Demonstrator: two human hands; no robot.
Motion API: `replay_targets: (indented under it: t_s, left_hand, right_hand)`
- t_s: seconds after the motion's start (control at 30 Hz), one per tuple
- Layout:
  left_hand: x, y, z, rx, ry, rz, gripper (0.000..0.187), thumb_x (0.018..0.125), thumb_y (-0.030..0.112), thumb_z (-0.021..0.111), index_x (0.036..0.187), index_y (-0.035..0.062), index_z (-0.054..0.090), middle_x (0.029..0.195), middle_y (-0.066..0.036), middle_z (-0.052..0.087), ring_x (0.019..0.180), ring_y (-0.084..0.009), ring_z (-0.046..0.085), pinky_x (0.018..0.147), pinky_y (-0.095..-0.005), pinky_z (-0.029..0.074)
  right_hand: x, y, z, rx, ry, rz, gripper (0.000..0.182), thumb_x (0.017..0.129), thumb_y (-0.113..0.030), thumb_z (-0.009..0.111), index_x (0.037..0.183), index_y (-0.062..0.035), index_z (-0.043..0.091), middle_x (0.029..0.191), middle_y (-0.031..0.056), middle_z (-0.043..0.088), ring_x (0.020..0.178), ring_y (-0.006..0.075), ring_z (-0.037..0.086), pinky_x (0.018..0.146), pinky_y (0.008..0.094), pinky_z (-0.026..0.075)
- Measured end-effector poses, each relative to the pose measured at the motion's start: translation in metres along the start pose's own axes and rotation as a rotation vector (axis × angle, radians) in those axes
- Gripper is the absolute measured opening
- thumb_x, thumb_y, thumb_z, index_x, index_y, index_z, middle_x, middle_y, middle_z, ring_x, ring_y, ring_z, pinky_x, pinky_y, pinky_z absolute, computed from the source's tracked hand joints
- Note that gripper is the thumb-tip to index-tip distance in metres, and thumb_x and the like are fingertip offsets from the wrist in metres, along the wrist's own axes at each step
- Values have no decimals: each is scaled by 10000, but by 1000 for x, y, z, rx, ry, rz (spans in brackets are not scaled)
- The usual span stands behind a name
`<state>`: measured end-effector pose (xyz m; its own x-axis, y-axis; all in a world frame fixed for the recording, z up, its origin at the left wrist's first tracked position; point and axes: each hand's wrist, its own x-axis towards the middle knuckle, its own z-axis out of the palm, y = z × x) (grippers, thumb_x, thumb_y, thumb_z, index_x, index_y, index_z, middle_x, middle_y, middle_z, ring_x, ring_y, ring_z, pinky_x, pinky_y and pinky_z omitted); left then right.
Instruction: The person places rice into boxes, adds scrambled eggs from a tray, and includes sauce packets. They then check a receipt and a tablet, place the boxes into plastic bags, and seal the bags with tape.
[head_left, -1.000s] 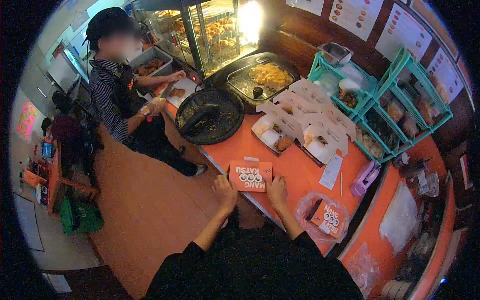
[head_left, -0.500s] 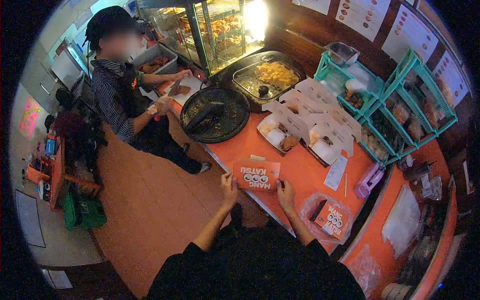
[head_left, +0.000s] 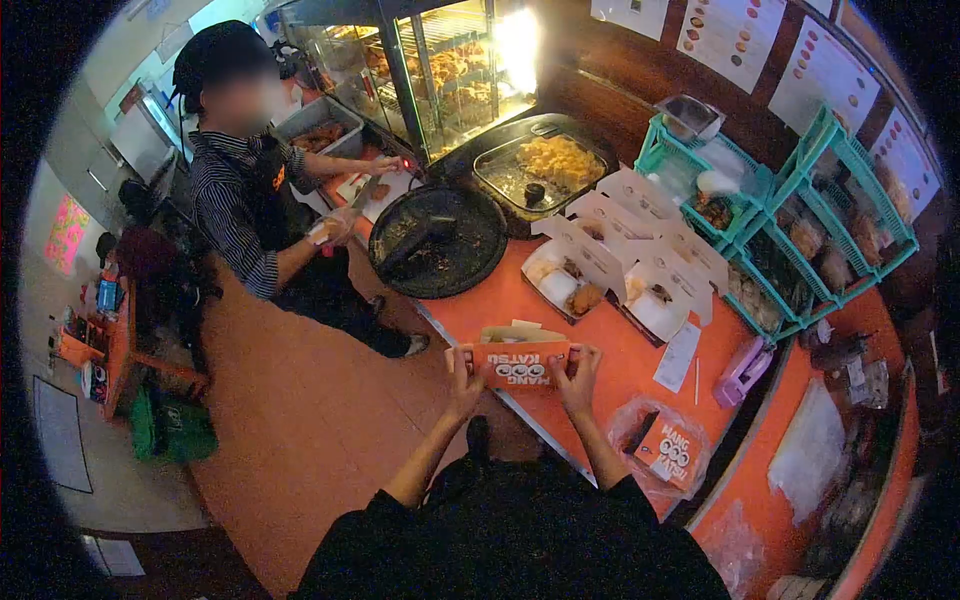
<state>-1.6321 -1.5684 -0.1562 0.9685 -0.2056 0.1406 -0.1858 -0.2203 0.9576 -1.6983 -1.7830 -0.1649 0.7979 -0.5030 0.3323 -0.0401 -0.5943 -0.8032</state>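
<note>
From my head camera, the orange box (head_left: 521,362) between my hands reads "MANG KATSU" in white letters, upside down to me, with a row of three white rings between the two words. It is flat folded cardboard, partly opened, its pale inner flaps showing along the top edge. I hold it raised just above the near edge of the orange counter (head_left: 610,350). My left hand (head_left: 464,368) pinches the box's left end, fingers clenched on it, and my right hand (head_left: 578,374) grips the right end the same way.

To my right a second orange box (head_left: 669,449) with the same lettering lies inside a clear plastic bag (head_left: 640,425). Beyond my box sit open white boxes (head_left: 590,275) with fried food in them, and a white slip of paper (head_left: 678,356) whose print is too small to read. Posters (head_left: 815,60) on the wall are too small to read as well. At the far left a person in a striped shirt (head_left: 235,200) works at a cutting board (head_left: 375,190).
</note>
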Motion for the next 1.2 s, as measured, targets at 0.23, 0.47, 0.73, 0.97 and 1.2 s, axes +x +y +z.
replay_targets:
  t_s: [0.23, 0.47, 0.73, 0.97, 1.2]
  left_hand:
    - [-11, -18, 19, 137, 270, 200, 471, 901, 289, 606, 1251, 20, 444, 1151, -181, 421, 1001, -289, 484, 865, -408, 412]
    - [6, -71, 4, 206, -269, -391, 544, 915, 393, 552, 1327, 46, 477, 1191, -235, 522, 1053, -313, 524, 959, -384, 406]
    - [-6, -53, 16, -37, 111, 49, 511, 960, 407, 479, 1313, 39, 508, 1119, -187, 590, 1111, -291, 541, 980, -387, 396]
    - [1, -88, 19, 190, 126, 30, 356, 930, 309, 517, 1037, -12, 629, 1029, -244, 587, 990, -331, 576, 822, -417, 440]
    - [39, -102, 1, 265, -284, -343, 283, 858, 256, 592, 899, -20, 638, 951, -209, 590, 913, -297, 564, 773, -386, 450]
  right_hand:
    - [-12, 11, 4, 26, 79, 104, 515, 863, -426, 640, 1068, 36, 545, 990, 149, 499, 834, 264, 512, 730, 382, 448]
    - [-11, 28, 0, -36, -424, 409, 474, 901, -409, 579, 1059, 38, 605, 911, 167, 588, 965, 302, 583, 813, 395, 459]
    - [-23, 31, 1, 200, -159, 218, 395, 890, -296, 634, 1113, 26, 591, 1006, 167, 584, 984, 260, 601, 823, 353, 475]
    - [-18, 14, -6, -22, -323, 332, 442, 912, -366, 568, 1046, 53, 609, 972, 243, 603, 1001, 352, 572, 863, 402, 455]
    - [-12, 20, 21, -122, 38, 152, 448, 915, -372, 521, 1190, -20, 567, 1117, 246, 585, 1089, 422, 531, 958, 453, 402]
